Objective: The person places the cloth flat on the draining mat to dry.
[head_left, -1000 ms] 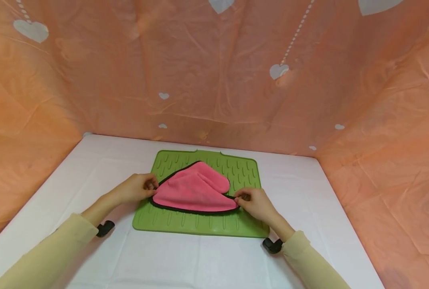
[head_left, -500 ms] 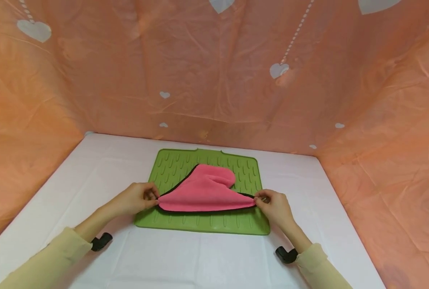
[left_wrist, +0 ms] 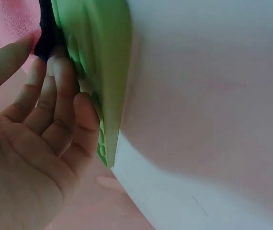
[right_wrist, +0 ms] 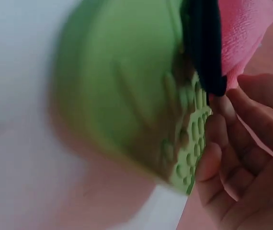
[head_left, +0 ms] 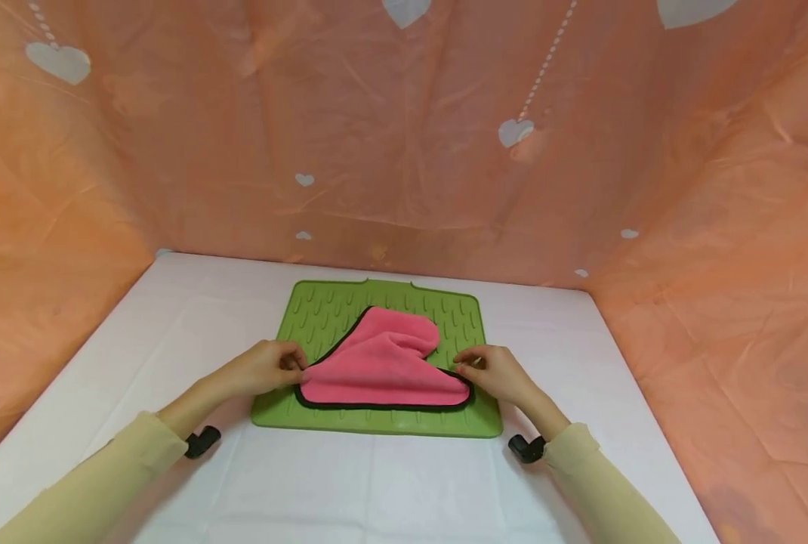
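A folded pink plush cloth (head_left: pixel 377 378) with black trim lies lengthwise left-to-right across a ridged green mat (head_left: pixel 275 415), lower center, left hand (head_left: pixel 268 369) pinching its left end, right hand (head_left: pixel 498 371) its right.

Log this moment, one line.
left hand: pinches cloth, left end | right hand: at cloth's right end, grip unclear | cloth: rumpled, on mat | mat: on table
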A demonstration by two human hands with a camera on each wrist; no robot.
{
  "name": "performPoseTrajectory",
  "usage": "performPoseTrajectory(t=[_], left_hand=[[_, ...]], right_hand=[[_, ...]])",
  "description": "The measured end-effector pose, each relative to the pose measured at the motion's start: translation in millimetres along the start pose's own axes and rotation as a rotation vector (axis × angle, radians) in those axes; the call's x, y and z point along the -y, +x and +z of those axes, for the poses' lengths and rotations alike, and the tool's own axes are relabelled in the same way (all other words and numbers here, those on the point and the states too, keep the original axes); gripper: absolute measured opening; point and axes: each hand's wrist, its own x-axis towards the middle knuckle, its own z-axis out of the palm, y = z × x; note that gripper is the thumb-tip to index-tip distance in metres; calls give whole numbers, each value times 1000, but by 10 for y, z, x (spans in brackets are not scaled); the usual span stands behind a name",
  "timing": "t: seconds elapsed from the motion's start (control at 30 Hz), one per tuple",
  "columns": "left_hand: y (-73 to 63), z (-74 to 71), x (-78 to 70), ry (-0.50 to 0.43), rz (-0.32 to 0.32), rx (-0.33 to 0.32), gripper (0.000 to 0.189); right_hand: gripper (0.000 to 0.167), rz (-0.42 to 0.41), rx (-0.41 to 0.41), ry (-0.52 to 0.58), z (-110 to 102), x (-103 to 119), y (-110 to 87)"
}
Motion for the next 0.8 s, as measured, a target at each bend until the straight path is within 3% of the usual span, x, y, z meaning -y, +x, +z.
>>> performPoseTrajectory(t=[0.2,0.37,0.8], left_hand=[[94,27,21,-19,0,29,22],[186,-7,12,-16,-2,38,26],[253,-20,44,-25,61,35,18]], right_hand=[[14,-81,135,-14,74,44,165],[14,-135,191,-44,87,76,268],[9,-144,141,-60,103,31,289]])
